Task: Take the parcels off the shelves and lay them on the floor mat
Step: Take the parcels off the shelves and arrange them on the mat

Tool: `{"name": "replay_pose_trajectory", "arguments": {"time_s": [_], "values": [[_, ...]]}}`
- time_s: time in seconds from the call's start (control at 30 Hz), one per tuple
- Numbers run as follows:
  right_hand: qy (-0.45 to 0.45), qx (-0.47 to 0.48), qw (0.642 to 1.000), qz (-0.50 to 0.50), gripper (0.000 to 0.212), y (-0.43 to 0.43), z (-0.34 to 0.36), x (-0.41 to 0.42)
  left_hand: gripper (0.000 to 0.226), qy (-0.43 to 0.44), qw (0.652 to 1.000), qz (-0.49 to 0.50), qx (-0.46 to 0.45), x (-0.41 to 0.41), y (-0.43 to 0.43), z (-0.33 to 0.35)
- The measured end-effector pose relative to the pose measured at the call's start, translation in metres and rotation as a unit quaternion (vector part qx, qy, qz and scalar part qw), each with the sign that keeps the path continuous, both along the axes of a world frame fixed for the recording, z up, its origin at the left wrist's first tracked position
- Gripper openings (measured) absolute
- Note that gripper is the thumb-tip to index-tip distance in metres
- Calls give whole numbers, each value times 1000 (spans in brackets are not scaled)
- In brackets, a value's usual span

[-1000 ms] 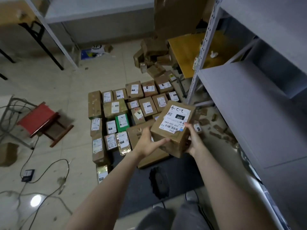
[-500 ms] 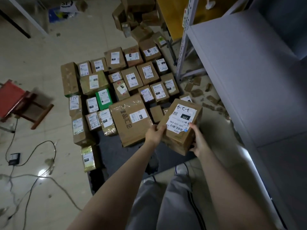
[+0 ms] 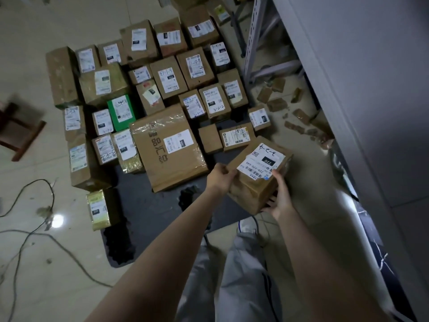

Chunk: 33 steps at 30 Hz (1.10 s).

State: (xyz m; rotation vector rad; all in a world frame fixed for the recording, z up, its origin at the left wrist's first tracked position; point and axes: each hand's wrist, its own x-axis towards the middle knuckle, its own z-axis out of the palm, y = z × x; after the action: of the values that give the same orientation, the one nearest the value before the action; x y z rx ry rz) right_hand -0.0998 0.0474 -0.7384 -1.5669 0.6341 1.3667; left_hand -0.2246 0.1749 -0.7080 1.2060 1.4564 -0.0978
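I hold a brown cardboard parcel with a white label marked 220 in both hands, above the right edge of the dark floor mat. My left hand grips its left side and my right hand grips its near right corner from below. Several labelled parcels lie packed together on the mat, among them a large flat taped box and a green parcel. The grey shelf unit stands at the right.
Torn cardboard scraps litter the floor by the shelf post. Cables trail across the tiles at the left. A wooden stool sits at the left edge. My legs and shoe are below the parcel.
My view has tilted down and closer to the floor. The held parcel has dropped lower toward the right part of the mat, both hands staying on it.
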Motion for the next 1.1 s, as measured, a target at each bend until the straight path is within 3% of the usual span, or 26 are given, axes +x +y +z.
{"name": "replay_pose_trajectory", "arguments": {"time_s": [0.3, 0.53, 0.67, 0.77, 0.9, 0.97, 1.1], "values": [[8, 41, 999, 9, 47, 21, -51, 7, 49, 23, 999, -4, 43, 8, 18, -50], [24, 89, 995, -33, 77, 35, -84, 19, 45, -2, 995, -37, 91, 26, 51, -78], [67, 124, 987, -74, 79, 38, -113, 18, 43, -8, 993, -66, 94, 33, 69, -101], [112, 121, 985, -59, 59, 54, -132, 8, 42, 26, 984, -143, 99, 36, 75, -123], [91, 58, 992, 71, 17, 82, -142, -10, 63, 93, 970, -218, 57, 29, 66, -147], [56, 23, 991, 123, 20, 92, -146, -14, 67, 108, 965, -236, 45, 22, 60, -156], [-29, -23, 986, 165, 55, 105, -156, 3, 67, 117, 963, -239, 47, 13, 59, -169]]}}
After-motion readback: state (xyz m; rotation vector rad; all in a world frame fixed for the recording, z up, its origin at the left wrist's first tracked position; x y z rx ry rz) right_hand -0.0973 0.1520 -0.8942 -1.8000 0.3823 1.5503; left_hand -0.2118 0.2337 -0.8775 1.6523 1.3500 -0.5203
